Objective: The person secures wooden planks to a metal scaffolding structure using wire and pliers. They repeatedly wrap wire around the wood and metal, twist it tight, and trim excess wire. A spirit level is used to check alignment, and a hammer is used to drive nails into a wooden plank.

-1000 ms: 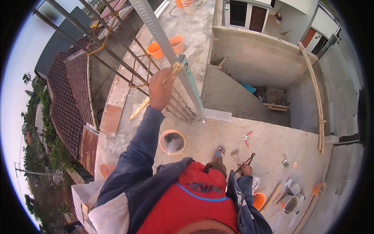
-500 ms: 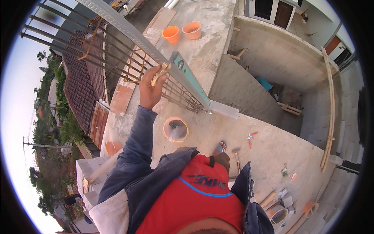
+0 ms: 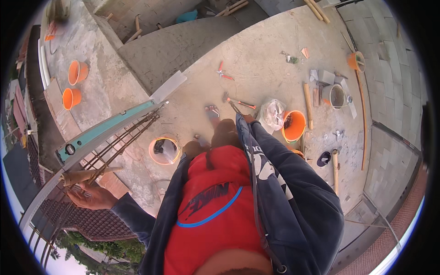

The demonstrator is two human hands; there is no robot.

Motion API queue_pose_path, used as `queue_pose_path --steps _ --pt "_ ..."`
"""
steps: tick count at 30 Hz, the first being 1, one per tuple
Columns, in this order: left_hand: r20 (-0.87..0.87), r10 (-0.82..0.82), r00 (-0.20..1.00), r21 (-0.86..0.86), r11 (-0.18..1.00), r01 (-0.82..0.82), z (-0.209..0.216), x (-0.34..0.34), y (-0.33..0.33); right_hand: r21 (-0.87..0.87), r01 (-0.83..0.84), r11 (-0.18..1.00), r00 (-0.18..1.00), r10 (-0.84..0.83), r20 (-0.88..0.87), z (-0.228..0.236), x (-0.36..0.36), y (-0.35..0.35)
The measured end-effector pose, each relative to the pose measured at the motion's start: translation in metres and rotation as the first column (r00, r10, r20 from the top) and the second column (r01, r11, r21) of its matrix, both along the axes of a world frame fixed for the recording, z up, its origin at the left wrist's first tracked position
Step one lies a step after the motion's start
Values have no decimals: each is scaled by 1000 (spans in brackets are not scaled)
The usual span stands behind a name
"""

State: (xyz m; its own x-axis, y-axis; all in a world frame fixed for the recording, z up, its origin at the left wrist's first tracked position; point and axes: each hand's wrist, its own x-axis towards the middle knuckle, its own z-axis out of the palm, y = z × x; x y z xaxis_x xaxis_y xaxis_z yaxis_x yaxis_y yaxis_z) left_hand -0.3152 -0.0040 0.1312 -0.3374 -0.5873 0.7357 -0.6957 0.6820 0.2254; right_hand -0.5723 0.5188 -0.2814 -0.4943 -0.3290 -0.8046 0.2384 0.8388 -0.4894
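At the left, my left hand is closed with its fingers curled against a pale wooden stick. The stick lies across a long grey metal straightedge and a cage of rusty rebar. A teal spirit level rests along the straightedge, its far end near a grey slab. My right hand shows only as a small patch past the dark jacket sleeve, its fingers hidden. Nearest to it are an orange-handled hammer and a clear plastic bag.
Orange buckets stand on the concrete floor, one close to my feet. Red-handled pliers lie ahead. A sunken walled area drops away beyond the floor edge. Wooden poles and a dark cap lie right.
The view has swung to the right, so the straightedge, level and my left hand now sit lower left. My right hand has come partly into sight, with more floor and buckets at the right.
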Motion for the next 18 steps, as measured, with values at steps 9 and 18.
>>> queue_pose_path --steps 9,18 --pt "-85 -706 703 984 -169 -51 -300 7 132 234 76 969 973 -123 194 -91 193 137" --pt "167 -868 468 868 -96 -487 -524 141 115 558 477 679 773 -626 100 -57 290 150"
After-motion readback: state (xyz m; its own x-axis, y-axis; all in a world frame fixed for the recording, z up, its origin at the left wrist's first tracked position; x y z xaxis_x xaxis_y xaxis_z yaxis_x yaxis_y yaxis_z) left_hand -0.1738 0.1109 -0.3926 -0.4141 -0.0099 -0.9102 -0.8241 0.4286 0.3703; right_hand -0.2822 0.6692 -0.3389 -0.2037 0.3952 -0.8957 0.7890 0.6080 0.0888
